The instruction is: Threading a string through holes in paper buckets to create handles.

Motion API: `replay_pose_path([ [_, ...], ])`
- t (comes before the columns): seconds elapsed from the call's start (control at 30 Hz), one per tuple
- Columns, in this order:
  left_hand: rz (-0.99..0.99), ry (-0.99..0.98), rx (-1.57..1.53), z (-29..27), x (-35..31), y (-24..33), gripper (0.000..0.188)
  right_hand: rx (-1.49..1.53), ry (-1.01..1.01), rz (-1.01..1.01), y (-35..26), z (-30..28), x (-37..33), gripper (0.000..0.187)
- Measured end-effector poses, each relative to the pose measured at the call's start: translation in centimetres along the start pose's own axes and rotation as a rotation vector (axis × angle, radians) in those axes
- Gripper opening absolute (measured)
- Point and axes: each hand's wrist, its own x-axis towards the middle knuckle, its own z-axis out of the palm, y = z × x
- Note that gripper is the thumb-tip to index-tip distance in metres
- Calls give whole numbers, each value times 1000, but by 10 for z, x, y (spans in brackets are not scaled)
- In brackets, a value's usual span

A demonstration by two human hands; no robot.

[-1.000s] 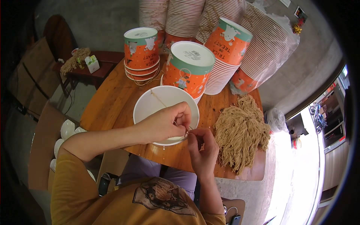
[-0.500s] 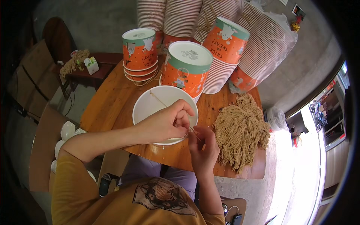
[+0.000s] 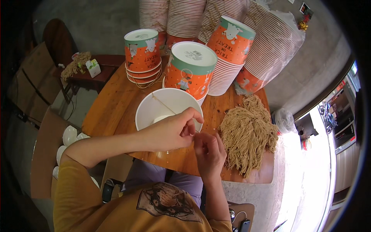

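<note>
A white-lined paper bucket lies with its mouth toward me at the near side of the wooden table. A thin tan cord runs from its upper left rim across the mouth to my left hand. My left hand reaches over the bucket, fingers curled and pinching the cord by the right rim. Just to its right, my right hand is closed too, thumb and fingertips together on the cord's end. The exact point where cord and rim meet is hidden behind my fingers.
Upside-down orange and green buckets stand stacked behind, with taller stacks in plastic wrap at the back. A thick bundle of tan cords covers the table's right side. A stool with a white box stands at left.
The small loop of cord between my hands has drawn in. My right fingers have curled closer together, and the cord across the bucket looks straighter.
</note>
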Motion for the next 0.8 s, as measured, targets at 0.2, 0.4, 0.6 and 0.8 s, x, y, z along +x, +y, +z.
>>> replay_pose_path([
  [0.2,-10,-14,29,-4,-3,-1,35,206,-7,175,-4,-1,-2,20],
  [0.4,-25,12,241,-5,-7,7,15,251,3,156,6,0,-9,18],
  [0.6,-47,22,268,-5,-8,9,12,372,16,184,6,-1,-10,15],
  [0.8,-52,9,270,-5,-7,10,12,462,45,198,3,-2,-10,17],
])
